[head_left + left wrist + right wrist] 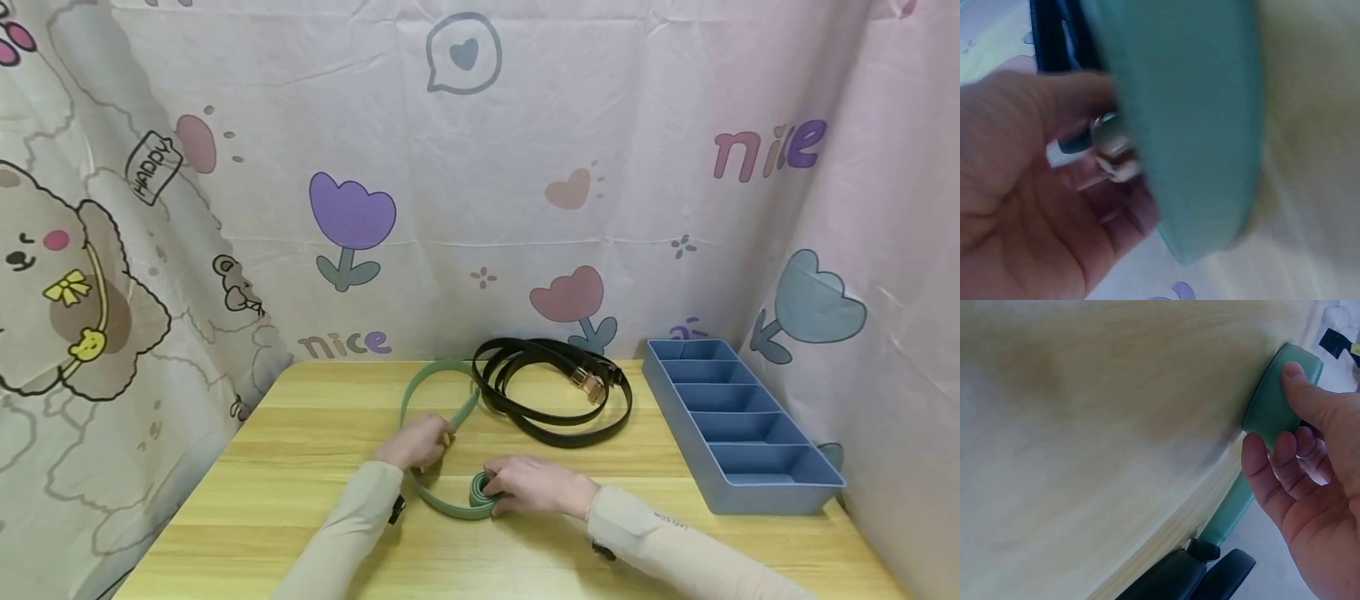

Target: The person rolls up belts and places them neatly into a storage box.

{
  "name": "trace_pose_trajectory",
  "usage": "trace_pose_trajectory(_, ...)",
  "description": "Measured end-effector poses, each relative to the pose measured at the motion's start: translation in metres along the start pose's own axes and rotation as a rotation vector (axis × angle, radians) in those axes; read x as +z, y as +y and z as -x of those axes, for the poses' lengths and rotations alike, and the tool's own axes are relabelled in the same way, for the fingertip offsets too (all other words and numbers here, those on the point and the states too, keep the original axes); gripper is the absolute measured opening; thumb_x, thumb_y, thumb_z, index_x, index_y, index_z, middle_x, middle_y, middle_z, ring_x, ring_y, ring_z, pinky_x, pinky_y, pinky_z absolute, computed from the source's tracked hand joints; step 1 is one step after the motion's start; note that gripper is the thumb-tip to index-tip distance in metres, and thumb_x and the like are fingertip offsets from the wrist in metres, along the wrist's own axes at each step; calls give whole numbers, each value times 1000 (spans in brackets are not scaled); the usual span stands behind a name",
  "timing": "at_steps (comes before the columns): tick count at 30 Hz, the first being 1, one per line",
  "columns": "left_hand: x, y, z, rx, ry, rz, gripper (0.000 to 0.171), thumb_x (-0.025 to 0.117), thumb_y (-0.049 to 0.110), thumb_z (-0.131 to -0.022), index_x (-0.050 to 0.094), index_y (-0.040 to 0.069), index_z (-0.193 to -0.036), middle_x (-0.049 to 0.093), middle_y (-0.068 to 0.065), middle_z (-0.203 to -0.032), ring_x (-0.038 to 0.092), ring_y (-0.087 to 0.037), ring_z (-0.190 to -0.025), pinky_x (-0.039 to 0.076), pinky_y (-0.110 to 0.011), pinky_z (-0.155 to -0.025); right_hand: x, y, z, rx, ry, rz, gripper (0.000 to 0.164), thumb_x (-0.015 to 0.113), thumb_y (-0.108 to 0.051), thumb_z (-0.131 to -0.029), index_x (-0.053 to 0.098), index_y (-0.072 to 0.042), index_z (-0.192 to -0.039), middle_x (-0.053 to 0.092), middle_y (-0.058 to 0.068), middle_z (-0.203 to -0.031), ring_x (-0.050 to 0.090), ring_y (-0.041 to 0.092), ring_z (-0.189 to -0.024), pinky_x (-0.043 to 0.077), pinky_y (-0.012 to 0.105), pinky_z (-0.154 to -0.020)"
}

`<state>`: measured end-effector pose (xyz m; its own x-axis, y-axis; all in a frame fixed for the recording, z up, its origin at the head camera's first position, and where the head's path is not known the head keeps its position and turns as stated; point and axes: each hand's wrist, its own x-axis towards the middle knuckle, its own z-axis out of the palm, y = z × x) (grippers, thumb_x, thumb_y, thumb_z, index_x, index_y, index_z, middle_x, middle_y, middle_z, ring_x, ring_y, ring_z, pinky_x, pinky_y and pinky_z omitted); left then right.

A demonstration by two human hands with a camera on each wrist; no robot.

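A green belt (438,367) lies on the table in a wide loop, one end wound into a small roll (480,490). My right hand (536,485) holds that roll, its thumb on the outer face of the green strap (1266,403) in the right wrist view. On the loop's near left side, my left hand (416,442) grips another stretch of the belt. Close up in the left wrist view, the blurred green strap (1191,125) covers some fingertips of the left hand (1041,181). A shiny metal piece shows between those fingers; which belt it belongs to I cannot tell.
A coiled black belt (562,437) with a gold-toned buckle (588,385) lies behind the hands, touching or close to the green loop. At the right stands a blue divided tray (705,450) with several compartments. A printed curtain (465,208) hangs behind the wooden table (300,467).
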<state>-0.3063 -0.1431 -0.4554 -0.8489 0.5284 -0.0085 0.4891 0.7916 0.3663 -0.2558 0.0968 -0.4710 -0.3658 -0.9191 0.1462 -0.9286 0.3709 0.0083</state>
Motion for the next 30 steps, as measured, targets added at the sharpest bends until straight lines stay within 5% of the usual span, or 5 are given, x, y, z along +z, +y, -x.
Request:
trace_pose_trajectory(12, -11, -26, 8, -420, 187, 164, 10, 56, 3, -87, 58, -7, -87, 56, -11, -65, 54, -18, -47, 45, -29, -47, -1, -2, 0, 28, -16, -24, 15, 71, -37, -85, 72, -22, -89, 42, -12, -81, 37, -3, -69, 30, 7, -60)
trace_pose_trajectory(16, -12, -31, 6, -349, 195, 164, 50, 62, 23, -94, 51, -14, -125, 65, -22, -98, 63, -29, -82, 53, -41, -77, 0, -2, 0, 24, -5, -26, 15, 72, -37, -85, 71, -22, -88, 42, -12, -81, 36, -3, -68, 29, 7, -60)
trace_pose_trajectory(21, -10, -26, 1, -139, 163, 252, 78, 57, 23, -99, 11, -9, -152, 41, -33, -144, 43, -44, -132, 30, -53, -114, 1, -1, 1, 19, 7, -25, 15, 71, -38, -84, 69, -23, -86, 41, -12, -81, 36, -2, -69, 29, 8, -60)
trace_pose_trajectory(26, -6, -13, -1, -74, 175, 210, 67, 57, 14, -98, 23, -4, -152, 49, -28, -134, 51, -39, -122, 39, -53, -107, 2, -1, 1, 32, 17, -21, 16, 71, -39, -85, 66, -23, -83, 42, -12, -81, 37, -2, -69, 30, 8, -61)
trace_pose_trajectory(30, -4, -3, -2, -101, 182, 152, 29, 61, 10, -93, 57, 1, -121, 64, -12, -102, 61, -26, -91, 52, -44, -83, 3, -1, 0, 41, 22, -19, 17, 71, -39, -85, 64, -24, -81, 43, -13, -81, 38, -3, -69, 31, 8, -62)
